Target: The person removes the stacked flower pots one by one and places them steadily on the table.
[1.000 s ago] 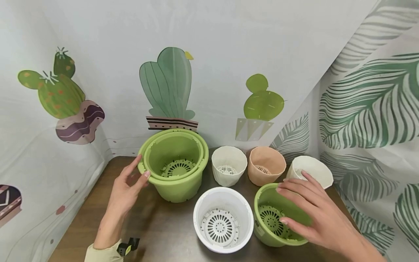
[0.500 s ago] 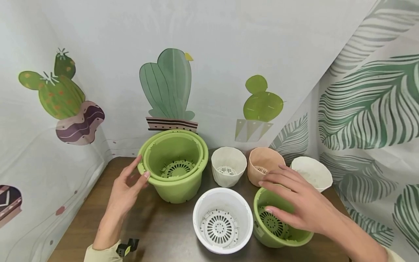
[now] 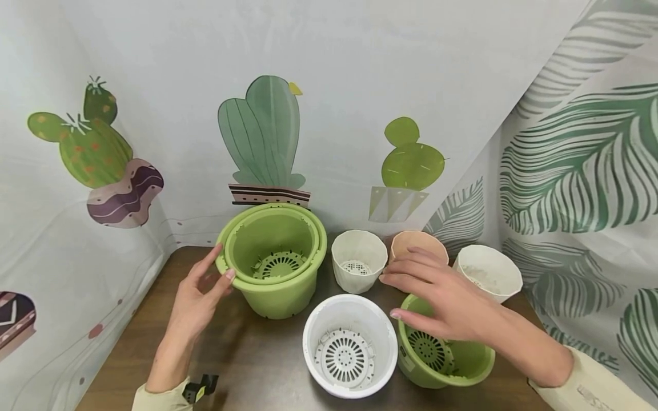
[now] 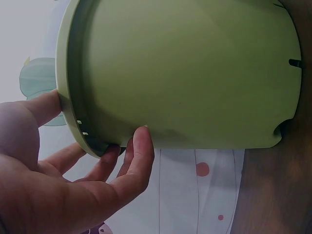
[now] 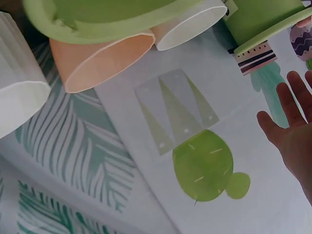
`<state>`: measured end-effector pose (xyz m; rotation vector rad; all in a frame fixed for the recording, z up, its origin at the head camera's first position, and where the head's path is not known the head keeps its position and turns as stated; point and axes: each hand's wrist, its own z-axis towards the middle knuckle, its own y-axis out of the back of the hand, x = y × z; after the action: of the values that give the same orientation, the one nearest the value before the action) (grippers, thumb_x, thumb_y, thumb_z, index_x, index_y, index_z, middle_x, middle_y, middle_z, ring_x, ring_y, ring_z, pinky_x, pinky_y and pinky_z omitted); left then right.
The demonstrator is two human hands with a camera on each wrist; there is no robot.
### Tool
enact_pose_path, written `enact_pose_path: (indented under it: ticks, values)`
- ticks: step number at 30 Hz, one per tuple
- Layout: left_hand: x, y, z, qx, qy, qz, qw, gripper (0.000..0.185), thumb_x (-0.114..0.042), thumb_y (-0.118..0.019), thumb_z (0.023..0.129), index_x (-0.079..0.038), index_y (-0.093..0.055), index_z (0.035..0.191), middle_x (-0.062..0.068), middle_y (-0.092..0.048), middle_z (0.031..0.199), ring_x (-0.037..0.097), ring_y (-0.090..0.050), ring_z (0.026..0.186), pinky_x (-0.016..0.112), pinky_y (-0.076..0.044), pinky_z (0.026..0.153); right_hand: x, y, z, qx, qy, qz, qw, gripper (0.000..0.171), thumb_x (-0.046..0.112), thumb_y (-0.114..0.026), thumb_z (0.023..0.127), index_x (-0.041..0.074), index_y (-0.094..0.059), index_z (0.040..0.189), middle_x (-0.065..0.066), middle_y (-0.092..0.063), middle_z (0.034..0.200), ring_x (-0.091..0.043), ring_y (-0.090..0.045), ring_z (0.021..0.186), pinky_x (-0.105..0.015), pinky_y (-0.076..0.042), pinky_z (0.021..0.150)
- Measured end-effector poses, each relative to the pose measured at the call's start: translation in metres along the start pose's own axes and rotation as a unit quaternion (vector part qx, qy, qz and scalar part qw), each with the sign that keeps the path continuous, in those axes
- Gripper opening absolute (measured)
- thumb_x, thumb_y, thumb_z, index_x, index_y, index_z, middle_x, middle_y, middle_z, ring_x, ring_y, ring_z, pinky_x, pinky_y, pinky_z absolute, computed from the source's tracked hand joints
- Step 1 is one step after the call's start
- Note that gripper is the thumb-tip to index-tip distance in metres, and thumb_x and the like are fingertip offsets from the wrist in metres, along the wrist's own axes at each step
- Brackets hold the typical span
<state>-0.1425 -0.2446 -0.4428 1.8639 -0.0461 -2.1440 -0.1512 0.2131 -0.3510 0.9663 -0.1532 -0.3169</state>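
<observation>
Our right hand (image 3: 442,297) covers the front of the peach pot (image 3: 413,242) and part of the small green pot's (image 3: 444,357) rim, so we cannot tell whether the fingers touch either. In the left wrist view the large green pot (image 4: 185,73) is cut off at the top and right edges. In the right wrist view only our fingertips (image 5: 292,122) show at the right edge, and the white pot (image 5: 19,97) is cropped at the left.

- Big green pot (image 3: 275,268): upright at the table's back left, a second green pot nested crookedly inside, grid in its bottom.
- Small green pot (image 3: 444,354): upright at front right, just beside the white pot (image 3: 349,342), grid inside.
</observation>
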Motion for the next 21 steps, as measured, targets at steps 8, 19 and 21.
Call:
enact_pose_path:
  ticks: [8,19,21]
  values:
    - [0.000,0.000,-0.001,-0.001,-0.004,0.002,1.0000,0.066,-0.019,-0.073,0.103,-0.028,-0.045,0.163,0.010,-0.046,0.155,0.003,-0.064,0.112,0.023,-0.062,0.083,-0.004,-0.009,0.022,0.016,0.021,0.016,1.000,0.040,0.039,-0.067,0.103,0.009,-0.071,0.129,-0.003,-0.068,0.126,-0.024,-0.062,0.120,-0.043,-0.038,0.119]
    - [0.000,0.000,-0.001,-0.001,-0.005,0.001,1.0000,0.067,-0.018,-0.072,0.103,-0.027,-0.044,0.163,0.011,-0.045,0.156,0.004,-0.065,0.112,0.023,-0.062,0.083,-0.013,-0.032,0.044,0.053,0.006,0.042,0.998,0.037,0.035,-0.072,0.101,0.010,-0.071,0.127,-0.002,-0.069,0.127,-0.023,-0.061,0.125,-0.049,-0.040,0.120]
    - [0.000,0.000,-0.001,0.000,-0.005,0.000,1.0000,0.067,-0.018,-0.072,0.103,-0.027,-0.044,0.163,0.011,-0.045,0.157,0.004,-0.065,0.113,0.023,-0.062,0.083,-0.015,-0.036,0.049,0.057,0.011,0.042,0.997,0.037,0.034,-0.072,0.100,0.010,-0.071,0.128,-0.003,-0.069,0.127,-0.024,-0.061,0.125,-0.049,-0.041,0.119]
